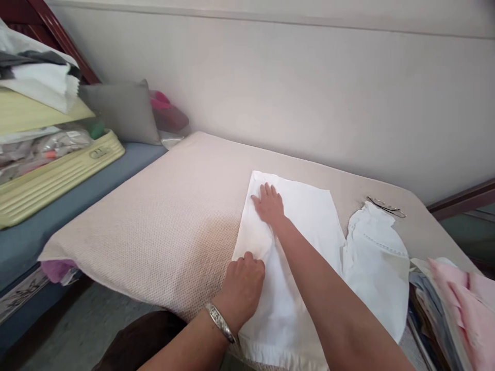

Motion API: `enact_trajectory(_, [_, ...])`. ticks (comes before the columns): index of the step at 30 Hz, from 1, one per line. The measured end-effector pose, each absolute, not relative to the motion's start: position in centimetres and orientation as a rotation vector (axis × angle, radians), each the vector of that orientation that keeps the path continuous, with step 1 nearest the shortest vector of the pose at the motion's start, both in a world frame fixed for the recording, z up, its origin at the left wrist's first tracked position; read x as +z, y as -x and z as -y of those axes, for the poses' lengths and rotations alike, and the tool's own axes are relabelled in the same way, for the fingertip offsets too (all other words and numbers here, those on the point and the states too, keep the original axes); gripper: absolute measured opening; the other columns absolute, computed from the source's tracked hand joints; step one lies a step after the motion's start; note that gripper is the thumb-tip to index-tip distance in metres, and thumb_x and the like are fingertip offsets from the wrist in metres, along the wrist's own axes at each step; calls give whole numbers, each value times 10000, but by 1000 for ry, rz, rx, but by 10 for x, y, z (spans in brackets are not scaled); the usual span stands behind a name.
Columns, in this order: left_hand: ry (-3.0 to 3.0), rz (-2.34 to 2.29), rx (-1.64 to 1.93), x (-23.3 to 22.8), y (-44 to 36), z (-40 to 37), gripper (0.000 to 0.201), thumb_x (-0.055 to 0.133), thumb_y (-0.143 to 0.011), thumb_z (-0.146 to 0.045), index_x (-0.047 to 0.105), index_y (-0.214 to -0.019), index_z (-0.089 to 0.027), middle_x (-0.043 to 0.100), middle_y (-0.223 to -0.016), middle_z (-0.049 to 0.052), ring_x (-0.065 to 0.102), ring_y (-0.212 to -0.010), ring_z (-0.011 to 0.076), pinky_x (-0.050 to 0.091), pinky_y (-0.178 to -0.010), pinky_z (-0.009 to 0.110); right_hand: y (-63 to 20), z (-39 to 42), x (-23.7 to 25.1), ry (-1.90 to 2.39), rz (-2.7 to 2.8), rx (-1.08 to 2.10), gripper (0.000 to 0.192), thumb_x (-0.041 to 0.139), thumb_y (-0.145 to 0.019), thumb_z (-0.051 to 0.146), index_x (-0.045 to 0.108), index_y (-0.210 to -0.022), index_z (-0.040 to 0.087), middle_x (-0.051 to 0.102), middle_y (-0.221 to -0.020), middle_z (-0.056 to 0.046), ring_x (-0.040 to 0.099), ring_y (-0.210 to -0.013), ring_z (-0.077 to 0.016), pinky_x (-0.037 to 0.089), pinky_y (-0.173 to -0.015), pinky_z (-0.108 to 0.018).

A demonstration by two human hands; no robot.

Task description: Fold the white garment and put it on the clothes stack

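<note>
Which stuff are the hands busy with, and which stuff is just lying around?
Busy with: white cloth, left hand and right hand pressing it, padded table.

Lying around: grey cushion, yellow tray, pink cloth pile, eyeglasses.

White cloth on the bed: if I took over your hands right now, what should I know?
Left hand: knuckles down, pressing the near left edge of the white cloth.
Right hand: flat and open on the cloth's far left part.
The cloth lies spread on the beige pad, its left side laid straight.
Its right part, near the glasses, looks rumpled and wants smoothing.
</note>
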State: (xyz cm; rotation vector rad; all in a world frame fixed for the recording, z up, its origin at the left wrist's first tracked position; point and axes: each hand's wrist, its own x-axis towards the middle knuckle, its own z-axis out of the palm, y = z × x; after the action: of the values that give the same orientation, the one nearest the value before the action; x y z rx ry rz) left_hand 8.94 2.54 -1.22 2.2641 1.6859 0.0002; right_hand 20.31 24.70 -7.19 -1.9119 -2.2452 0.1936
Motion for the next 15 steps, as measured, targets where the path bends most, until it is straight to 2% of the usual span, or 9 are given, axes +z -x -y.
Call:
enact_trajectory(4, [-2159,-1550,-144,-2,-68,-47,269,480,-807,-90,682,-932,-217,740,-968,98,702,-906,295,505,-710,400,-194,-253,-85,1894,2301,348,742,226,-1001,589,195,-1594,144,106,-1698,-96,52,-1553,-286,34,-1236,-516])
enact_trajectory(7, [-2109,-1569,-22,3,-62,-54,126,547,-837,-246,671,-851,-235,747,-949,64,689,-939,288,492,-739,397,-202,-249,-71,1848,2277,502,693,265,-997,585,275,-1570,195,195,-1683,-82,117,-1547,-265,98,-1235,-496])
enact_trajectory(9, [-2125,-1584,92,1,-68,-50,190,544,-872,-388,643,-902,-229,729,-958,66,680,-916,283,494,-745,404,-215,-238,-56,1846,2227,509,631,242,-1006,571,324,-1539,244,310,-1645,-70,228,-1517,-242,200,-1212,-459])
enact_trajectory(11, [-2172,-1575,111,-5,-79,-39,281,555,-863,-439,611,-1008,-205,704,-1001,94,673,-910,296,503,-752,420,-233,-221,-44,1949,2015,469,579,245,-1008,549,374,-1484,245,477,-1533,-98,400,-1423,-241,323,-1142,-428])
enact_trajectory(13, [-2231,-1562,53,-12,-89,-27,294,578,-832,-328,582,-1080,-170,677,-1040,129,666,-922,309,509,-755,426,-254,-202,-39,2104,1729,452,531,287,-999,511,429,-1393,186,629,-1324,-165,567,-1243,-275,422,-1027,-444])
enact_trajectory(15, [-2274,-1570,-15,-18,-95,-20,298,543,-786,-156,572,-1082,-141,659,-1038,155,665,-917,307,512,-743,417,-271,-187,-41,2208,1554,489,484,364,-970,490,482,-1281,138,703,-1095,-195,659,-1033,-295,480,-904,-455])
